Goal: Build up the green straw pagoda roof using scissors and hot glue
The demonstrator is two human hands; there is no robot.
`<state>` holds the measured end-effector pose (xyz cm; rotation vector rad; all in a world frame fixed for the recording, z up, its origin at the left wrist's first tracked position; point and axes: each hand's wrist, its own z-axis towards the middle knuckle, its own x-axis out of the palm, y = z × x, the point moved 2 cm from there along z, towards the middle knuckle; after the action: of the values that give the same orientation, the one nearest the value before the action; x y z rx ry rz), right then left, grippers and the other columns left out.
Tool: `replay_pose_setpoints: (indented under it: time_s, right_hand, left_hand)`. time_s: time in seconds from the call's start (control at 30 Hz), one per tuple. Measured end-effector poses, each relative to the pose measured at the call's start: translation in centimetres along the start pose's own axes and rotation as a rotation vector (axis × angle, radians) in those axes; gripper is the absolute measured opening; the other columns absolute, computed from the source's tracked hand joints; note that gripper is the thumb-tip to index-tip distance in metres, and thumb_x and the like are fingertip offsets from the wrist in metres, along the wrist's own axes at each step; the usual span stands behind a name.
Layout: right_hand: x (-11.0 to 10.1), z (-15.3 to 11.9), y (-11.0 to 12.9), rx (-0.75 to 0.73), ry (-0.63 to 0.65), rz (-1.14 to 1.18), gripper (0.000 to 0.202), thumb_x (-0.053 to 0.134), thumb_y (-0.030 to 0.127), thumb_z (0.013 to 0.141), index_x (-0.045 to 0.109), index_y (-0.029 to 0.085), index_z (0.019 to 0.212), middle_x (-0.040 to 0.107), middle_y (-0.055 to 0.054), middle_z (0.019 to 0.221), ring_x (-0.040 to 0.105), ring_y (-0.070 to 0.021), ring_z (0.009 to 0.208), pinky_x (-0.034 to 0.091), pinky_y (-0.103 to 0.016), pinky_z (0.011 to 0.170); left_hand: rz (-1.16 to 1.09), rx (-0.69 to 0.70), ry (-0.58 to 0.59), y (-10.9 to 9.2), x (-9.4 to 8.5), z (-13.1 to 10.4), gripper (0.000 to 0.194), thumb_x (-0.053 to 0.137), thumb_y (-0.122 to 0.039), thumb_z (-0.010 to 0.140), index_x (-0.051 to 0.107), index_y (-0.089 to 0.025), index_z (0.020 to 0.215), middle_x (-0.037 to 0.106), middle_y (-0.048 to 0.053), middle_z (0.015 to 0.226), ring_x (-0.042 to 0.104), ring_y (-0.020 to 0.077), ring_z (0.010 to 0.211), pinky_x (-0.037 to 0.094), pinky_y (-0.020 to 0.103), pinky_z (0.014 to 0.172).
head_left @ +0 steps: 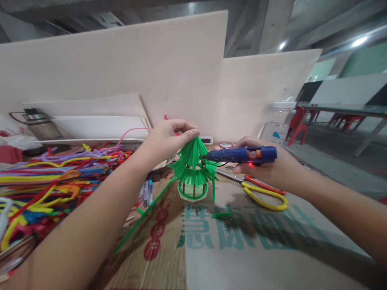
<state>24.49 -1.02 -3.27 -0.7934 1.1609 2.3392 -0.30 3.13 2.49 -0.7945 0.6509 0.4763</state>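
Left hand (pixel 172 139) pinches peak of green model (pixel 193 169), centre of frame; right hand (pixel 263 161) grips glue gun (pixel 242 155), nozzle apparently touching roof. Best steady peak, dab sparingly.

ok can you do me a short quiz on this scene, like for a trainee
1. Multiple choice: what colour is the body of the glue gun in the right hand?
a) red
b) blue
c) white

2. True or false: the left hand is at the peak of the green tiered model.

3. Fill in the blank: the scissors lie on the ____ side of the green tiered model, seen from where the person sits.

Key: 1 b; 2 true; 3 right
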Motion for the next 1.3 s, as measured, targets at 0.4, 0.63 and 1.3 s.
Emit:
replay_pose_setpoints:
  time_s: [0.4,0.63,1.3]
  right_hand:
    - [-0.2,-0.2,0.7,-0.029,-0.007,-0.108,0.035,0.076,0.050,0.075,0.063,0.028,0.099,0.074,0.000,0.093,0.067,-0.0223,0.080,0.050,-0.030,0.064]
    - [-0.1,-0.4,1.1,-0.033,-0.050,-0.140,0.036,0.077,0.052,0.073,0.066,0.028,0.097,0.075,0.000,0.093,0.068,-0.0229,0.081,0.050,-0.031,0.066]
    - [-0.3,-0.4,1.1,-0.087,-0.061,-0.267,0.036,0.077,0.052,0.074,0.065,0.029,0.100,0.075,0.002,0.086,0.067,-0.0197,0.069,0.045,-0.028,0.060]
  left_hand:
    - [-0.009,-0.008,0.007,0.0,-0.2,-0.1,0.033,0.060,-0.047,0.085,0.073,-0.017,0.089,0.066,0.004,0.075,0.059,0.0155,0.068,0.045,0.023,0.056]
    - [-0.016,-0.018,0.016,-0.1,-0.1,-0.1,0.034,0.059,-0.048,0.085,0.073,-0.017,0.090,0.066,0.004,0.075,0.059,0.0155,0.067,0.044,0.022,0.054]
    - [-0.027,-0.022,0.021,0.2,-0.1,-0.1,0.034,0.060,-0.050,0.085,0.073,-0.019,0.089,0.066,0.003,0.071,0.060,0.0163,0.064,0.046,0.026,0.055]
